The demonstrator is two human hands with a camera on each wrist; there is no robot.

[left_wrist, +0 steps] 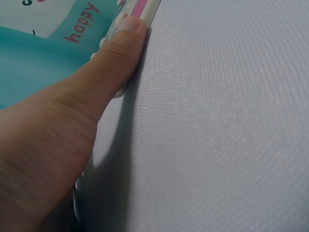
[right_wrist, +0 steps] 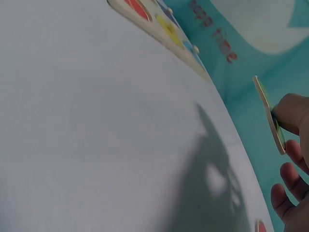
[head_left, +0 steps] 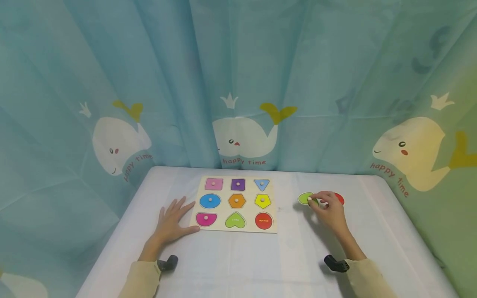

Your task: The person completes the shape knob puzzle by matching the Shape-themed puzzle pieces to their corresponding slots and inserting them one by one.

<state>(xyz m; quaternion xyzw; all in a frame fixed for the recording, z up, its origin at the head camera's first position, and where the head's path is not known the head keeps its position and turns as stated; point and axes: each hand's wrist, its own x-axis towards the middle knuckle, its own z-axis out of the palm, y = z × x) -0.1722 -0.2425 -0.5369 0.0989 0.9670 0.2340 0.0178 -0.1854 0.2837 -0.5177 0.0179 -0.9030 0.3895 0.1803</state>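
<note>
A flat wooden shape puzzle board (head_left: 275,207) lies on the table, with knobbed pieces in most of its recesses. Its green heart recess (head_left: 235,220) and red circle recess (head_left: 263,221) show no knob. My left hand (head_left: 169,222) rests at the board's left side with fingers spread, the thumb (left_wrist: 118,50) against its near corner. Right of the board, my right hand (head_left: 331,212) pinches a green puzzle piece (head_left: 305,198) by its knob, held above the table; its full outline is partly hidden. Behind that hand lies a red piece (head_left: 339,198), partly covered.
The white-covered table (head_left: 238,265) ends at the back against a blue-green curtain (head_left: 238,74) printed with whales. A black device (head_left: 168,263) sits at the left wrist, and another black device (head_left: 336,263) at the right wrist.
</note>
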